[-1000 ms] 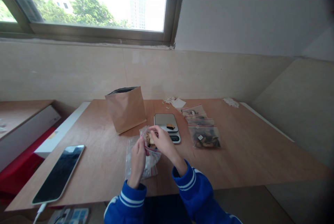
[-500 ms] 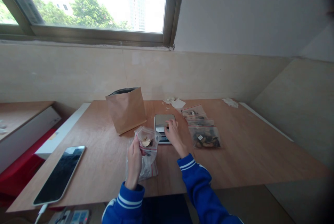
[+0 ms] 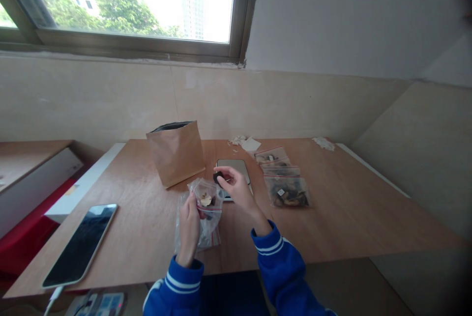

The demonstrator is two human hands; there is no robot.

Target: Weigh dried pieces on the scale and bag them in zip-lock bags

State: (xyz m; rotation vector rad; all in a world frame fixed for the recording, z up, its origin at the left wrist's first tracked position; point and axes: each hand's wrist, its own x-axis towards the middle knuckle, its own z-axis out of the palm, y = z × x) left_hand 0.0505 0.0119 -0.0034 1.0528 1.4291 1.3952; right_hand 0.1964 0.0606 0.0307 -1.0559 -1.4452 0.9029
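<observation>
right grip [image 3: 239, 187] pinches small dark piece [image 3: 217, 177] while left grip [image 3: 189, 218] grasps clear plastic zip bag [image 3: 211, 215], best held wide-mouthed.

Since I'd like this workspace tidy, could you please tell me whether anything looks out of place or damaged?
Pale scraps lie loose at the back of the table, a crumpled pale clump farther right; both look like litter. At the lower right of the window frame, the wall edge looks ragged, perhaps chipped.
</observation>
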